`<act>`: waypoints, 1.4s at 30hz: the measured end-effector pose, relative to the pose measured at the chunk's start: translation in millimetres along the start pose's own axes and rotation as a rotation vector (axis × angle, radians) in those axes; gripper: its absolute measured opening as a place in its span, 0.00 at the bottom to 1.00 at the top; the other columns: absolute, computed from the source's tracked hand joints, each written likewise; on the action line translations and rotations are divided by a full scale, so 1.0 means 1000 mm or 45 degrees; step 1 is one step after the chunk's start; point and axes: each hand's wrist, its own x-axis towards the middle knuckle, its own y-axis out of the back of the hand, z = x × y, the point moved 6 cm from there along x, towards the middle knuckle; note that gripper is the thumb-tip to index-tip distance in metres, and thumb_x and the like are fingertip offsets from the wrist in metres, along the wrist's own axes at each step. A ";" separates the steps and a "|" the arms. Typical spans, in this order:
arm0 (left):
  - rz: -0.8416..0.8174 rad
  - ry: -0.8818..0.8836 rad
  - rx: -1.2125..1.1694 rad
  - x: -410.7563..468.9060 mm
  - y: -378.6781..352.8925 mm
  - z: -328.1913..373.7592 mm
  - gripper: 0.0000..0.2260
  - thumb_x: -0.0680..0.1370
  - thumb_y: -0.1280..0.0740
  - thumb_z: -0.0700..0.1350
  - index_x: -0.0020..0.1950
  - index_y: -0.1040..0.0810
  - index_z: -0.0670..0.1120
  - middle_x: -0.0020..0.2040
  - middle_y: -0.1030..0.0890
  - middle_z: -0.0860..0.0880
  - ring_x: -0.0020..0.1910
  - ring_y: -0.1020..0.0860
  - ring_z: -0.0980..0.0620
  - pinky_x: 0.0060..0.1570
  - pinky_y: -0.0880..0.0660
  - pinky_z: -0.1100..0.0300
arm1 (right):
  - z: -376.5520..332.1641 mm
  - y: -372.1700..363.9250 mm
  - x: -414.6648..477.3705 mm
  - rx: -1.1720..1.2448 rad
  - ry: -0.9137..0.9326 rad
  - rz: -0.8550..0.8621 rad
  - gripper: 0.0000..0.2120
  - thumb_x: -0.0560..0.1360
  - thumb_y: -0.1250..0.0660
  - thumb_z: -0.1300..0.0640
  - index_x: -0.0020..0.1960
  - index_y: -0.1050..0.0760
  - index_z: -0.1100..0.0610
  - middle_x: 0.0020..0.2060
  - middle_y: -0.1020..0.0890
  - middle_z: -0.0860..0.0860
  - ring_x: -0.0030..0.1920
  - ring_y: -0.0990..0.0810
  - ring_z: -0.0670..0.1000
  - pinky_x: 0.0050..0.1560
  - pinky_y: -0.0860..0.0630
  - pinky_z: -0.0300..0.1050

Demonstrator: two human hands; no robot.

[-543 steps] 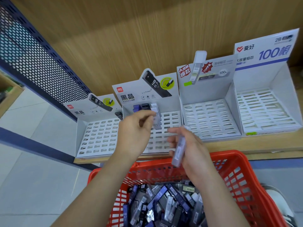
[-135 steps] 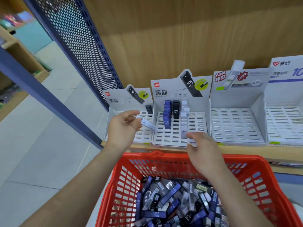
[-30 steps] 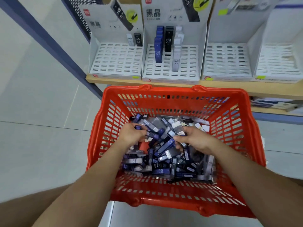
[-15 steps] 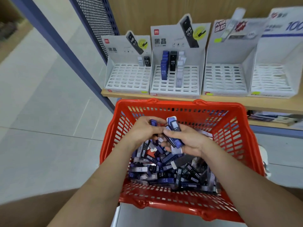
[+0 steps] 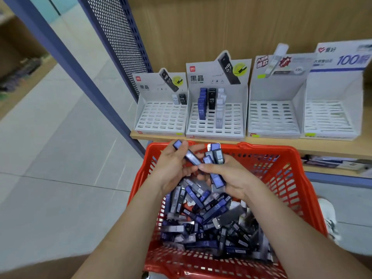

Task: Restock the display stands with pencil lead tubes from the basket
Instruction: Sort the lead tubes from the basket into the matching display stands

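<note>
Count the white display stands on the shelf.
4, side by side on the shelf: the leftmost stand with two tubes, the second stand with three rows, the third stand and the rightmost stand, both empty. More may lie off-frame right.

The leftmost stand (image 5: 153, 82) has "黑晶" on its header, and its printed tube picture says "HB 0.7". The second stand (image 5: 207, 74) carries the same two markings, plus a red logo too small to read. Standing in it, the blue tube (image 5: 201, 111), black tube (image 5: 211, 100) and clear tube (image 5: 219, 120) each show "HB 0.7". The far-right stand (image 5: 332, 83) shows "100" in blue. The third stand (image 5: 277, 85) has blurred print.
</note>
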 end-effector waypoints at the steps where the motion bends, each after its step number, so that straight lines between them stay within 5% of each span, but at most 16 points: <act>1: 0.024 -0.013 0.004 0.001 0.000 0.001 0.10 0.83 0.44 0.48 0.58 0.30 0.43 0.56 0.17 0.46 0.45 0.18 0.51 0.36 0.22 0.62 | -0.003 -0.002 0.000 -0.003 0.029 0.025 0.07 0.73 0.27 0.67 0.49 0.21 0.59 0.37 0.15 0.54 0.33 0.19 0.49 0.31 0.22 0.40; 5: 0.057 -0.122 -0.010 0.006 0.005 0.015 0.08 0.80 0.37 0.43 0.58 0.24 0.45 0.57 0.19 0.40 0.46 0.20 0.47 0.39 0.23 0.59 | -0.010 0.004 0.005 0.160 0.032 0.097 0.04 0.74 0.29 0.67 0.45 0.22 0.60 0.37 0.16 0.58 0.28 0.24 0.47 0.29 0.27 0.39; 9: 0.171 -0.340 0.199 0.011 0.010 0.044 0.13 0.67 0.26 0.46 0.50 0.21 0.44 0.39 0.18 0.44 0.37 0.19 0.50 0.39 0.22 0.59 | -0.018 0.003 0.008 0.334 0.001 -0.024 0.03 0.76 0.32 0.65 0.49 0.24 0.61 0.38 0.17 0.59 0.26 0.27 0.47 0.26 0.29 0.37; 14: 0.357 -0.478 0.383 0.029 0.008 0.069 0.05 0.74 0.28 0.40 0.47 0.20 0.40 0.31 0.19 0.48 0.28 0.21 0.55 0.33 0.22 0.63 | -0.031 0.014 0.020 0.266 0.105 0.046 0.09 0.75 0.30 0.64 0.55 0.23 0.64 0.45 0.15 0.61 0.30 0.25 0.48 0.29 0.28 0.37; 20: 0.387 -0.588 0.521 0.069 0.012 0.099 0.05 0.77 0.33 0.36 0.51 0.22 0.42 0.30 0.18 0.49 0.28 0.20 0.54 0.34 0.21 0.63 | -0.035 0.047 0.035 0.371 0.171 0.250 0.08 0.75 0.29 0.57 0.49 0.25 0.59 0.32 0.21 0.53 0.30 0.24 0.49 0.30 0.26 0.41; 26: 0.385 -0.671 0.887 0.108 0.000 0.096 0.07 0.74 0.29 0.38 0.45 0.20 0.50 0.37 0.19 0.50 0.38 0.18 0.49 0.49 0.20 0.52 | -0.035 0.061 0.046 0.587 0.190 0.239 0.13 0.70 0.29 0.50 0.47 0.27 0.57 0.30 0.26 0.52 0.28 0.27 0.49 0.27 0.28 0.41; 31: 0.354 -0.728 1.106 0.120 -0.009 0.094 0.07 0.74 0.28 0.39 0.46 0.17 0.51 0.38 0.19 0.61 0.40 0.19 0.61 0.51 0.23 0.63 | -0.031 0.064 0.053 0.595 0.194 0.215 0.12 0.73 0.30 0.50 0.49 0.28 0.57 0.31 0.26 0.52 0.29 0.27 0.49 0.29 0.28 0.41; 38: 0.248 -0.851 1.390 0.121 -0.014 0.095 0.08 0.75 0.30 0.38 0.53 0.16 0.44 0.49 0.16 0.50 0.47 0.22 0.60 0.52 0.32 0.78 | -0.030 0.063 0.053 0.591 0.170 0.202 0.12 0.73 0.30 0.50 0.49 0.27 0.56 0.32 0.25 0.52 0.30 0.25 0.49 0.28 0.27 0.40; 42: 0.273 -0.999 1.456 0.124 -0.022 0.095 0.08 0.75 0.30 0.35 0.52 0.16 0.42 0.46 0.20 0.48 0.42 0.26 0.62 0.47 0.37 0.81 | -0.032 0.061 0.050 0.453 0.190 0.195 0.10 0.72 0.28 0.53 0.47 0.27 0.57 0.32 0.23 0.53 0.30 0.23 0.49 0.28 0.26 0.39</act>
